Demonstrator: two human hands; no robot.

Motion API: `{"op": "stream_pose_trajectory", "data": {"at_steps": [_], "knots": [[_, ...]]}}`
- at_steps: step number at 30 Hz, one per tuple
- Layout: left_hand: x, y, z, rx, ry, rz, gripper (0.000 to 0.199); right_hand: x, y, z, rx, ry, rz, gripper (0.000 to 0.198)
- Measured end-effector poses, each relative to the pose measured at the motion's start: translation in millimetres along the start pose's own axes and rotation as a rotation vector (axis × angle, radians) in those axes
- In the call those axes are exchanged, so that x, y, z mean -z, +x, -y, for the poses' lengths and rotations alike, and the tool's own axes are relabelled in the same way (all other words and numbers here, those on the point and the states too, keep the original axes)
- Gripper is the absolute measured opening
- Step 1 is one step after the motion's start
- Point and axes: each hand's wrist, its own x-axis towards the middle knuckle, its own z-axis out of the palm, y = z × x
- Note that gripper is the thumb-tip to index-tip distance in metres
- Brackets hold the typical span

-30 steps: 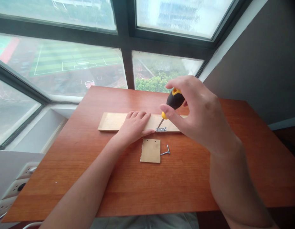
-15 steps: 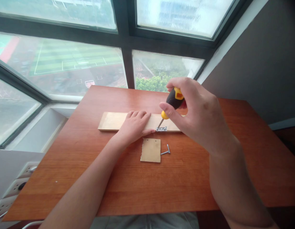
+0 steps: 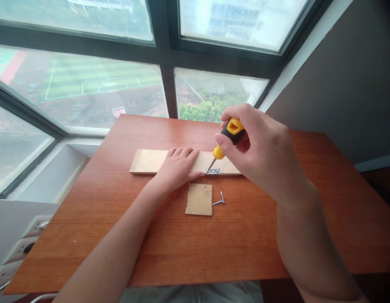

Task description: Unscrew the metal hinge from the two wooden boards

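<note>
My right hand (image 3: 261, 147) is closed round the black and yellow handle of a screwdriver (image 3: 218, 152). The screwdriver slants down to the left, its tip at the left end of a small metal hinge (image 3: 213, 171). That hinge lies along the near edge of a pale wooden board (image 3: 147, 160). Flat on the board rests my left hand (image 3: 179, 166), fingers stretched out, with its thumb beside the hinge. The board's right end is hidden behind my right hand. Nearer to me lie a square brown piece of board (image 3: 199, 200) with two small holes and two screws (image 3: 219, 198).
All of this is on a reddish-brown wooden table (image 3: 188, 248). Windows with dark frames (image 3: 169, 84) stand behind it. Power sockets (image 3: 19, 248) and a white cable are at the lower left, and a grey wall (image 3: 346, 84) is on the right.
The screwdriver handle has turned a little in my right hand, and the fingers have shifted round it. My left hand, the board and the screws have stayed in place.
</note>
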Motion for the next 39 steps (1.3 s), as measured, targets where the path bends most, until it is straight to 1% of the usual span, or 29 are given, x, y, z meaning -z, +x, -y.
{"op": "stream_pose_trajectory", "data": {"at_steps": [5, 9, 12, 16, 20, 22, 26, 27, 30, 34, 36, 39], "knots": [[2.7, -0.3, -0.7, -0.003, -0.025, 0.005, 0.061, 1.0, -0.4, 0.6, 0.043, 0.051, 0.035, 0.041], [0.3, -0.9, 0.3, -0.004, -0.017, -0.004, 0.060, -1.9, 0.6, -1.1, 0.011, 0.001, -0.002, 0.033], [-1.4, -1.0, 0.8, -0.002, -0.017, -0.009, 0.064, -3.0, 1.5, -2.5, 0.001, -0.027, -0.047, 0.027], [-0.4, -1.1, 0.2, 0.000, -0.014, -0.006, 0.065, 1.9, 2.2, -1.2, 0.005, 0.006, -0.045, 0.030], [1.3, 0.2, -2.2, 0.011, -0.030, -0.028, 0.065, 9.0, 2.1, -0.7, 0.027, 0.021, -0.096, 0.032], [1.6, 1.7, -5.2, -0.005, -0.056, -0.055, 0.059, 11.7, 2.1, -1.9, 0.030, 0.021, -0.121, 0.032], [-0.1, 4.9, -13.9, -0.087, -0.176, -0.064, 0.030, 15.2, 2.8, -7.3, 0.008, 0.018, -0.154, 0.034], [-1.0, 5.7, -15.9, -0.107, -0.206, -0.056, 0.025, 15.5, 2.7, -9.5, -0.007, 0.016, -0.160, 0.034], [-4.7, 8.6, -19.0, -0.162, -0.276, -0.057, 0.024, 14.9, -0.6, -19.1, -0.039, 0.008, -0.190, 0.036], [-10.8, 12.4, -17.8, -0.206, -0.318, -0.110, 0.021, 10.4, -16.7, -40.7, -0.068, -0.013, -0.243, 0.038], [-13.6, 13.1, -17.4, -0.211, -0.299, -0.136, 0.022, 6.3, -29.1, -53.5, -0.129, -0.004, -0.294, 0.039], [-16.2, 12.2, -18.8, -0.197, -0.224, -0.169, 0.025, -4.5, -47.9, -71.8, -0.263, 0.095, -0.362, 0.039]]}}
